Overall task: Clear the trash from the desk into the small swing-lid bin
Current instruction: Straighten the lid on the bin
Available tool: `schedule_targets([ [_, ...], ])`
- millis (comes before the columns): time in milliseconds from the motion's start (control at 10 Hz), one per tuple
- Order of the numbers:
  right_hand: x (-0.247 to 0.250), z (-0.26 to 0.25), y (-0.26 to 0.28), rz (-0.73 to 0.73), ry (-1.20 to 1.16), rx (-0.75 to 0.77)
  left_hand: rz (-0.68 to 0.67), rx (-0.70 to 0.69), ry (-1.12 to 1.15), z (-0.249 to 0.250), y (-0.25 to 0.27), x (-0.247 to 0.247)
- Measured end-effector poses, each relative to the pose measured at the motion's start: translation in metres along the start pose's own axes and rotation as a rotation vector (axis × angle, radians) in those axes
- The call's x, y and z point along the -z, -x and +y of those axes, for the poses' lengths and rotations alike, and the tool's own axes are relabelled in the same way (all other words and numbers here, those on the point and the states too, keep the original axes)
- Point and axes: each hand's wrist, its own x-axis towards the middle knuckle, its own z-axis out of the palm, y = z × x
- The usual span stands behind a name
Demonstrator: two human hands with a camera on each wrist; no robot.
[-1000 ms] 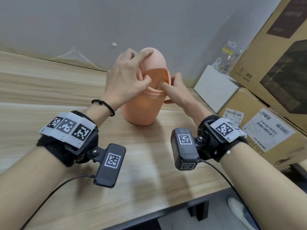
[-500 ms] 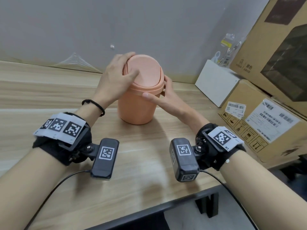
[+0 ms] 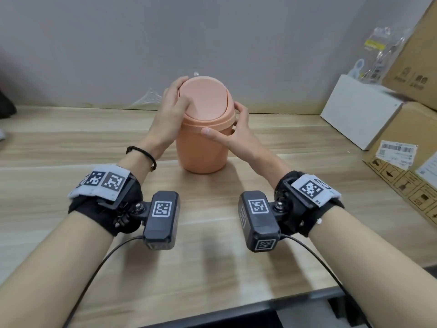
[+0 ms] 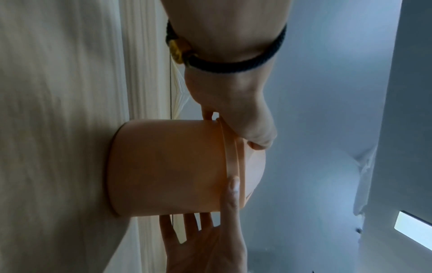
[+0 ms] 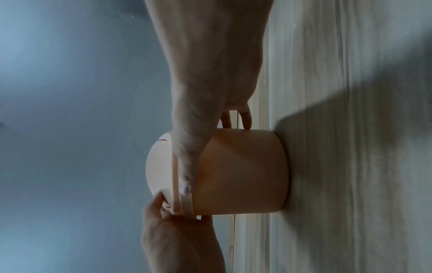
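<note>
A small peach swing-lid bin [image 3: 203,147] stands upright on the wooden desk [image 3: 212,245], its domed lid [image 3: 208,98] level and closed. My left hand [image 3: 171,110] grips the lid from the left, thumb on its front face and fingers over the top. My right hand [image 3: 236,132] curls round the bin's right side just under the rim, thumb across the front. The left wrist view shows the bin [image 4: 163,166] between both hands. In the right wrist view my thumb lies along the rim of the bin [image 5: 240,175]. No loose trash shows near the bin.
Crumpled clear plastic film [image 3: 149,99] lies against the wall behind my left hand. A white box [image 3: 359,110] and stacked cardboard boxes [image 3: 402,162] crowd the desk's right side. The desk's front edge [image 3: 236,311] runs close below my forearms.
The lid, tipped open a second ago with my right fingers at the opening, has swung level. My right hand has moved to the bin's side; my left hand stays on the lid.
</note>
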Motion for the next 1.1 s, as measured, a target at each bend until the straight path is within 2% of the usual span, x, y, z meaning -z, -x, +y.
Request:
schedule_targets([
  [300, -0.025, 0.001, -0.023, -0.044, -0.089, -0.013, 0.010, 0.005, 0.025, -0.012, -0.006, 0.020],
  [600, -0.019, -0.006, -0.015, -0.106, -0.055, -0.046, 0.078, 0.110, -0.030, 0.002, -0.007, 0.019],
  [700, -0.013, -0.011, -0.010, -0.129, -0.049, -0.045, 0.068, 0.143, -0.117, 0.005, -0.007, 0.019],
  [800, -0.005, -0.010, -0.005, -0.135, -0.028, -0.049, 0.035, 0.071, -0.305, 0.011, -0.002, 0.020],
  [900, 0.001, -0.008, 0.003, -0.142, -0.013, -0.042, -0.016, -0.120, -0.611, 0.020, 0.001, 0.015],
  [1000, 0.007, -0.004, 0.010, -0.145, -0.001, -0.061, -0.115, -0.204, -0.866, 0.027, -0.001, 0.004],
  [1100, 0.014, -0.007, 0.013, -0.100, -0.032, -0.046, -0.080, -0.214, -0.943, 0.030, -0.008, 0.000],
])
